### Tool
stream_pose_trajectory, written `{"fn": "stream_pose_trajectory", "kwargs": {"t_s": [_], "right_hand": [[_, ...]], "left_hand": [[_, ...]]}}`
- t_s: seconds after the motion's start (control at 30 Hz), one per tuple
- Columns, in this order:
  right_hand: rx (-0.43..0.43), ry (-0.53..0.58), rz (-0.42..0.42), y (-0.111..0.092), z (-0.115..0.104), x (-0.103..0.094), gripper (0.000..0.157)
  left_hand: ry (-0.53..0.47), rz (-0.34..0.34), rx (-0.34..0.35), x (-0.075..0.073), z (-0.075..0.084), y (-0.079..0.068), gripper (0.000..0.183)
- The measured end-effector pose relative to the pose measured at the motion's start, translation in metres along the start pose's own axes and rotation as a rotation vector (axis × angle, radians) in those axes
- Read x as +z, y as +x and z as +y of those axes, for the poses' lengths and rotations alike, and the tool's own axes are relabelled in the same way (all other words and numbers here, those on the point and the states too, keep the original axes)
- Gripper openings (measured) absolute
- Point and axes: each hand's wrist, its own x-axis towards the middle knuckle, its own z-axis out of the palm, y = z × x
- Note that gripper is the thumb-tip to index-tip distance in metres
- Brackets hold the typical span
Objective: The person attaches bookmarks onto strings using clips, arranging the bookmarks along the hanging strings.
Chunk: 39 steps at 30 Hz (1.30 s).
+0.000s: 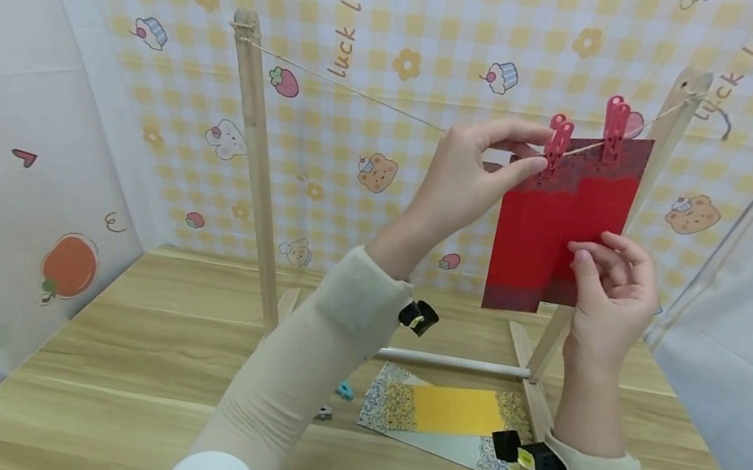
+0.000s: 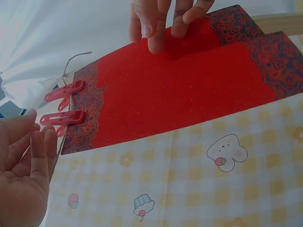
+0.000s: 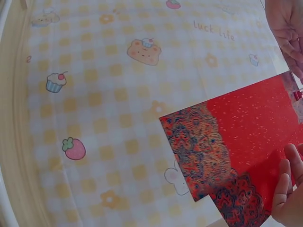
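Note:
Two overlapping red paper sheets (image 1: pixel 539 236) with dark lacy patterned ends hang from a string (image 1: pixel 369 96). A left pink clothespin (image 1: pixel 557 144) and a right pink clothespin (image 1: pixel 614 129) clip their top edges to it. My left hand (image 1: pixel 471 172) is at the left clothespin, index finger and thumb right beside it; in the left wrist view the loosely bent fingertips (image 2: pixel 35 126) lie close to its handle ends. My right hand (image 1: pixel 614 293) is in front of the lower right of the sheets, its relaxed fingers (image 2: pixel 156 40) at the red surface.
The string spans a left wooden post (image 1: pixel 257 150) and a right wooden post (image 1: pixel 664 149). A white rod (image 1: pixel 456 362) joins the frame low down. Yellow patterned paper (image 1: pixel 455 412) lies over pale patterned paper (image 1: pixel 421 441) on the table, near a teal clip (image 1: pixel 344 390).

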Motion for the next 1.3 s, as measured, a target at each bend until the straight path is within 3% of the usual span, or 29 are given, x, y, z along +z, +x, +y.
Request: {"fn": "stream_pose_trajectory", "kwargs": {"t_s": [0.4, 0.73, 1.3], "right_hand": [[0.026, -0.036, 0.032, -0.003, 0.0, -0.018, 0.024], [0.042, -0.029, -0.031, -0.009, 0.004, -0.029, 0.025], [0.143, -0.301, -0.19, -0.029, 0.013, -0.042, 0.022]], "left_hand": [[-0.088, -0.038, 0.025, 0.001, -0.011, -0.015, 0.026], [-0.107, -0.069, -0.036, -0.002, -0.024, -0.032, 0.026], [-0.06, -0.038, -0.086, -0.018, -0.056, -0.067, 0.024]]}}
